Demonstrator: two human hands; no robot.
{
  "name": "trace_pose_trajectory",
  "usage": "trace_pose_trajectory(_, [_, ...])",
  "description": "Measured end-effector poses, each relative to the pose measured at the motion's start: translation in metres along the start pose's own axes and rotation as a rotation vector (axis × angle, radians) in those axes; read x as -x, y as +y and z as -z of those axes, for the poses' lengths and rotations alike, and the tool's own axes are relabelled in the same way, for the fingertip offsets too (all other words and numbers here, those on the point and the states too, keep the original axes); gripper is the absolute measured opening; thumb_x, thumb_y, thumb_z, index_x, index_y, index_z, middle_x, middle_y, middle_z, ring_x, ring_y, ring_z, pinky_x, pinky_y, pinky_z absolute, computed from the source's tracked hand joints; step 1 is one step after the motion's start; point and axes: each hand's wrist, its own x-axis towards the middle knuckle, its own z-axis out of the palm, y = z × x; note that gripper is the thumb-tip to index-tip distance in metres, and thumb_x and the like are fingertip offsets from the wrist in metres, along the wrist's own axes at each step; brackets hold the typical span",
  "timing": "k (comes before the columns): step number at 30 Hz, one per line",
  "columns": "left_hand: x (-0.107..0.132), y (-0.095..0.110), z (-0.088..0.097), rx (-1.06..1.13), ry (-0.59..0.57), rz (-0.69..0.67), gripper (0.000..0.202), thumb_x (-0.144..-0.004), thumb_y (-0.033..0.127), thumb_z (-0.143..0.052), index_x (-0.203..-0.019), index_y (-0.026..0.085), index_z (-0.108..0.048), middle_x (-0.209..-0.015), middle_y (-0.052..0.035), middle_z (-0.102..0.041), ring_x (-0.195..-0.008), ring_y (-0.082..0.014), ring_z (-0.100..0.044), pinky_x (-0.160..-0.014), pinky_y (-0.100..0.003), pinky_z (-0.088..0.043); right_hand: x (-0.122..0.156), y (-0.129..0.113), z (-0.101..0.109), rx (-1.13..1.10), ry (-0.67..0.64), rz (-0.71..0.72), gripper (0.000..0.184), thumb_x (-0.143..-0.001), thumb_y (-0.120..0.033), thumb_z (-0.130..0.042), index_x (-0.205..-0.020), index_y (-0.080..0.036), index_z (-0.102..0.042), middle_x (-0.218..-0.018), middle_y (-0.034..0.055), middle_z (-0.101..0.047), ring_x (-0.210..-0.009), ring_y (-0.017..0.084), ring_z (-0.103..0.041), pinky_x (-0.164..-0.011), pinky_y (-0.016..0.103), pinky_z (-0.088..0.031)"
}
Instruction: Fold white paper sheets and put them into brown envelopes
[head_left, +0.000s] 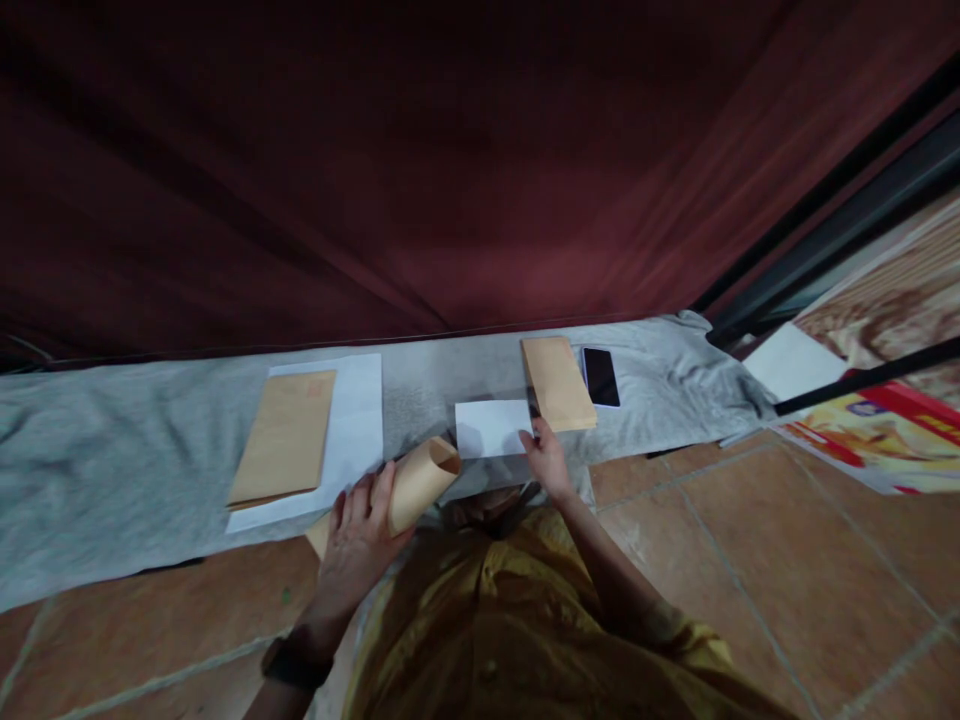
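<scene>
- Head view, left of the frame: a flat brown envelope (285, 435) lies on white sheets (358, 410), both on a grey cloth (112, 470) spread over the tiled floor (750, 560).
- Lower centre-left: the left hand (356, 545), a dark watch (296, 660) at its wrist, is closed around a curled envelope (420, 480). The envelope is bowed into a tube, and its open mouth points up and to the right.
- Centre: a white slip (491, 428) lies flat on the cloth just right of that mouth, its long axis running left to right across the frame.
- Right of it: the right hand (547, 462) rests its fingertips on the slip's right edge. I cannot tell whether it pinches the slip or only presses on it. This hand is the nearer to the slip, and the two hands are apart.
- Further right: a second brown envelope (556, 382) lies beside a dark phone (601, 376).
</scene>
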Motion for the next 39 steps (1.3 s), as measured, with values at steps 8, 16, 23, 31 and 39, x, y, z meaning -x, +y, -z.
trace_pose_trajectory(8, [-0.003, -0.002, -0.002, 0.002, 0.017, -0.006, 0.084, -0.088, 0.037, -0.06, -0.16, 0.013, -0.022, -0.138, -0.0224, -0.056, -0.131, -0.0363, -0.052, -0.113, -0.053, -0.038, -0.001, -0.015, 0.03, -0.43, -0.073, -0.01, 0.024, -0.09, -0.042, -0.052, -0.102, -0.023, -0.061, -0.091, 0.0047, -0.066, -0.084, 0.021, -0.06, -0.076, 0.032, -0.055])
trace_pose_trajectory(16, [-0.004, 0.0, -0.005, 0.021, 0.026, 0.008, 0.085, -0.088, 0.036, -0.061, -0.16, 0.015, -0.022, -0.141, -0.0226, -0.052, -0.135, -0.0364, -0.048, -0.115, -0.056, -0.035, 0.004, -0.025, 0.045, -0.377, -0.211, 0.077, 0.027, -0.09, -0.042, -0.056, -0.09, -0.021, -0.074, -0.09, 0.0034, -0.073, -0.083, 0.02, -0.063, -0.075, 0.03, -0.052])
trace_pose_trajectory(23, [-0.005, -0.001, -0.008, -0.009, 0.03, -0.022, 0.086, -0.086, 0.035, -0.062, -0.16, 0.015, -0.023, -0.146, -0.0246, -0.049, -0.137, -0.0398, -0.046, -0.116, -0.061, -0.031, -0.006, -0.035, 0.055, -0.226, -0.306, 0.135, 0.031, -0.086, -0.022, -0.051, -0.097, -0.022, -0.08, -0.098, 0.0033, -0.078, -0.09, 0.021, -0.069, -0.084, 0.031, -0.052])
trace_pose_trajectory(31, [-0.005, -0.001, -0.009, 0.001, 0.044, -0.026, 0.084, -0.087, 0.035, -0.06, -0.16, 0.015, -0.022, -0.148, -0.0256, -0.047, -0.141, -0.0402, -0.042, -0.117, -0.063, -0.027, -0.02, -0.043, 0.06, -0.093, -0.351, 0.112, 0.026, -0.084, -0.018, -0.054, -0.087, -0.021, -0.08, -0.073, 0.0002, -0.074, -0.068, 0.017, -0.066, -0.064, 0.025, -0.048])
trace_pose_trajectory(39, [-0.008, 0.0, -0.007, -0.007, 0.061, -0.023, 0.083, -0.088, 0.038, -0.06, -0.159, 0.015, -0.024, -0.149, -0.0258, -0.046, -0.142, -0.0395, -0.041, -0.117, -0.063, -0.027, -0.022, -0.05, 0.061, -0.086, -0.387, 0.133, 0.027, -0.085, -0.017, -0.052, -0.081, -0.019, -0.078, -0.069, 0.0001, -0.072, -0.064, 0.016, -0.062, -0.06, 0.023, -0.044])
